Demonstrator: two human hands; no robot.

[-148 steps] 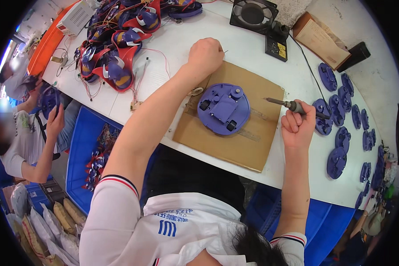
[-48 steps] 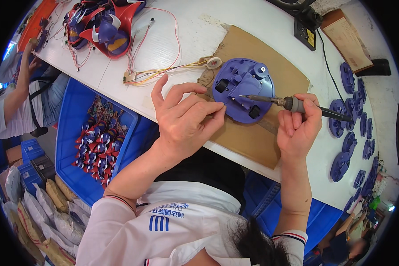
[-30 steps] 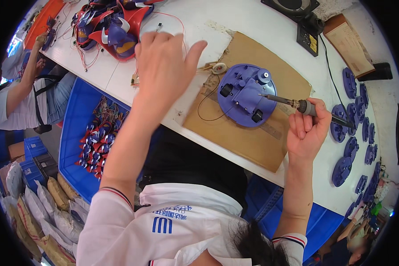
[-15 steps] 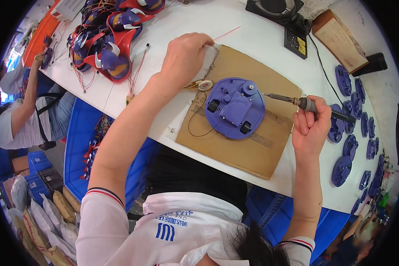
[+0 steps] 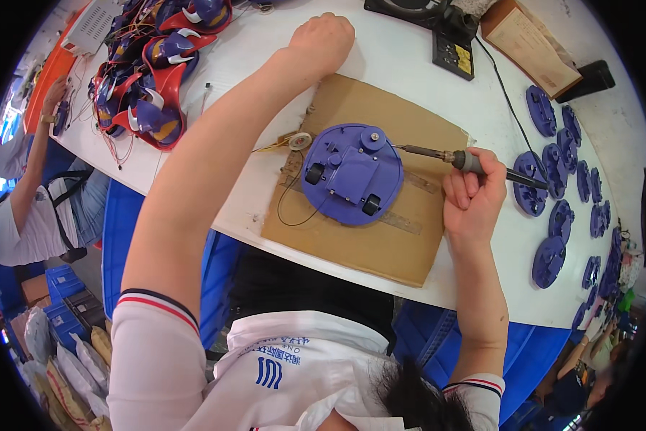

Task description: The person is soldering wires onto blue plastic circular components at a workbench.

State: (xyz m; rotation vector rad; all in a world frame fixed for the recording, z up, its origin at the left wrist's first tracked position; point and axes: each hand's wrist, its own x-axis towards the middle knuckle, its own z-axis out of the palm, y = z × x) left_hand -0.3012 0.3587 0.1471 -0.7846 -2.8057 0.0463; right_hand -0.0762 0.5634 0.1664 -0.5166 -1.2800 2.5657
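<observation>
My right hand (image 5: 475, 190) grips a soldering iron (image 5: 469, 162), its metal tip pointing left at the rim of a round purple plastic base (image 5: 352, 174). The base lies on a sheet of brown cardboard (image 5: 409, 244) and has two small black wheels, a raised box and a round knob. A thin dark wire (image 5: 280, 208) loops off its left side. Far beyond the cardboard, my left hand (image 5: 324, 43) is closed over the white table; whatever its fingers hold is hidden. Beside the base's left edge lies a roll of solder wire (image 5: 299, 141).
Several red and purple shells (image 5: 154, 118) with trailing wires pile up at the far left. More purple bases (image 5: 549, 262) are spread along the right. A soldering iron stand (image 5: 453, 54) and a cardboard box (image 5: 531, 49) stand at the back. Another person (image 5: 35, 208) sits at the left.
My left hand has reached farther out, away from the cardboard, and the red wire near its fingers no longer shows. My right hand still holds the iron; the whole view has shifted slightly.
</observation>
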